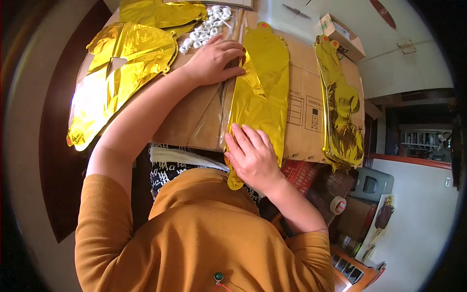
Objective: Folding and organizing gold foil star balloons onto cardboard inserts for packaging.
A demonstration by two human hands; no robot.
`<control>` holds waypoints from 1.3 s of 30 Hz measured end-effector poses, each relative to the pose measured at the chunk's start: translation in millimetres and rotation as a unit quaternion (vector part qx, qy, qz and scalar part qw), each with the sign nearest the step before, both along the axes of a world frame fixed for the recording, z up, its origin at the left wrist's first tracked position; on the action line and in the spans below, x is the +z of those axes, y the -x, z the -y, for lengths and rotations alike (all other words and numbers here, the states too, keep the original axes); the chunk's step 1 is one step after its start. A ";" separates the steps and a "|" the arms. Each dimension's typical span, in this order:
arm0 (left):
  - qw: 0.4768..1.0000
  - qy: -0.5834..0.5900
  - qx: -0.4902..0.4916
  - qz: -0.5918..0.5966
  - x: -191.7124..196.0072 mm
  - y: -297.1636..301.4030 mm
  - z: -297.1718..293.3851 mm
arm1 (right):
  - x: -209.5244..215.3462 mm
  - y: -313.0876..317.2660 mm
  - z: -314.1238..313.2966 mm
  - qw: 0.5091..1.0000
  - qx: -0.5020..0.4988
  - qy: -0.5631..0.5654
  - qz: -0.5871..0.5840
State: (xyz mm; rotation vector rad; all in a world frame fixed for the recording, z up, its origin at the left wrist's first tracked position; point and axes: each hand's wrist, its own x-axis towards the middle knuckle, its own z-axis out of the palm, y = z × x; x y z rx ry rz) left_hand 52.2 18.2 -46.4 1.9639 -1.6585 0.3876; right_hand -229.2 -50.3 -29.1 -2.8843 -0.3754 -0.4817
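Note:
A flat, folded gold foil balloon (265,73) lies lengthwise on the cardboard in front of me, its narrow near end hanging past the edge. My left hand (216,61) rests at its upper left edge, thumb apart from the fingers, fingertips touching the foil. Lower down, my right hand (254,158) lies flat on the near part of the balloon, fingers stretched out. A wider gold foil balloon (131,53) is spread at the left, under and beyond my left forearm. Small white looped pieces (209,27) are heaped just beyond my left hand.
The cardboard (189,117) forms the work surface. More gold foil (160,14) lies at the far left, and a stack of folded gold foil (340,107) at the right edge. An open small box (343,34) stands far right. A tape roll (338,205) sits below, right.

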 end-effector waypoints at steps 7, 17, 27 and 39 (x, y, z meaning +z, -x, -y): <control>0.999 -0.029 0.009 0.024 -1.9 37.0 -16.1 | 2.6 0.8 -1.3 1.000 -0.013 -0.005 -0.017; 0.994 -0.098 0.031 0.022 3.4 8.5 15.1 | 4.6 4.3 -0.9 0.999 -0.007 0.007 -0.034; 0.996 -0.078 0.033 0.014 -5.0 3.7 11.5 | 5.5 12.0 4.1 0.998 0.020 0.014 -0.056; 0.999 -0.011 0.009 -0.045 -4.0 1.0 14.5 | 13.5 -17.8 96.4 0.988 -0.065 -0.142 0.006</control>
